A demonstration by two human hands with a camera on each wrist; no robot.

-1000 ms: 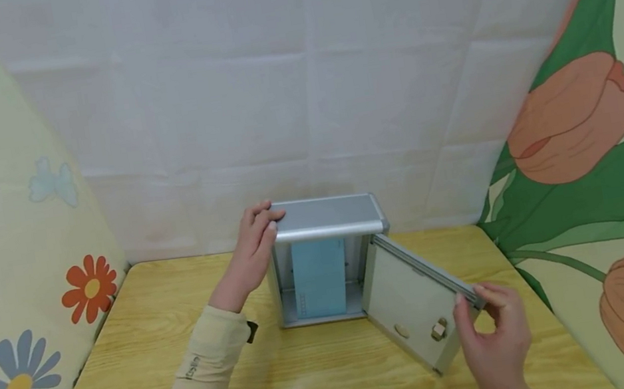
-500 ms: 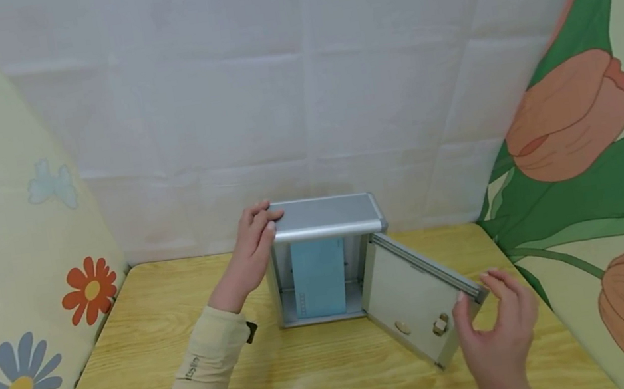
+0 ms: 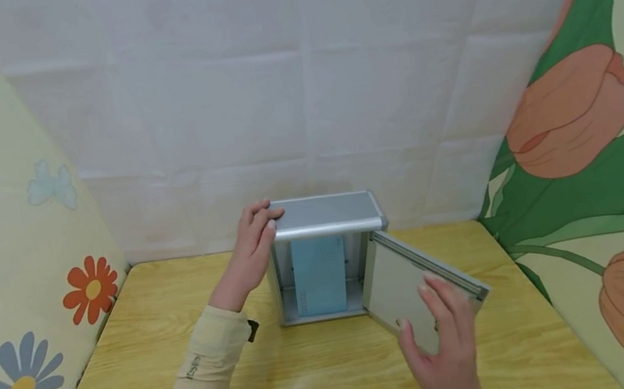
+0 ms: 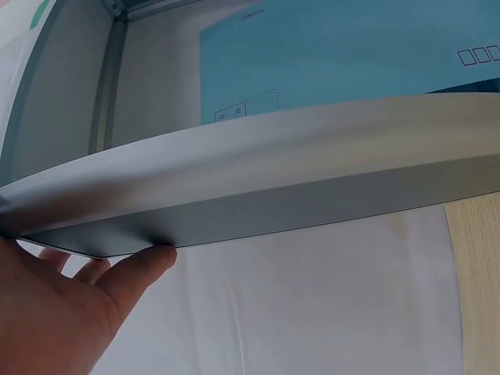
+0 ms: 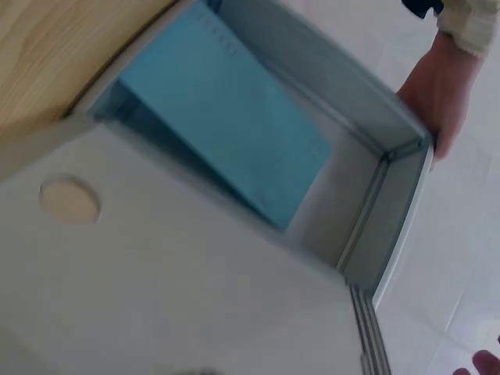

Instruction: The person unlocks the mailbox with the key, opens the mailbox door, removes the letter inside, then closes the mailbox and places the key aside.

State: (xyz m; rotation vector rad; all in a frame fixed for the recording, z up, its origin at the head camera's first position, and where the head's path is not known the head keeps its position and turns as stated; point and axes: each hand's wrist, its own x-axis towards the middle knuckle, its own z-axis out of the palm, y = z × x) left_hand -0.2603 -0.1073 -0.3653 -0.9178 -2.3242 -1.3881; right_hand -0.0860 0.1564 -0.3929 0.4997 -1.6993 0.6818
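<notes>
A silver-grey metal letter box (image 3: 327, 212) stands on the table with its front facing me. Its door (image 3: 393, 273) is swung out to the right. Upright inside leans a light blue envelope (image 3: 320, 277), with small printed squares showing in the left wrist view. My left hand (image 3: 245, 255) grips the box's top left corner, the thumb (image 4: 144, 269) lying along the top panel. In front of the door's inner face is my right hand (image 3: 447, 352), fingers spread and holding nothing, covering the lock. A round hole (image 5: 70, 199) in the door shows in the right wrist view.
The wood-grain table (image 3: 189, 347) runs up to a white sheet-covered wall (image 3: 216, 121) close behind the box. Side walls with painted flowers (image 3: 578, 114) stand left and right. The door's free edge juts toward the table's right side.
My right hand has let go of the door's free edge and moved left across its inner face. The door stays swung out at about the same angle. My left hand has not moved.
</notes>
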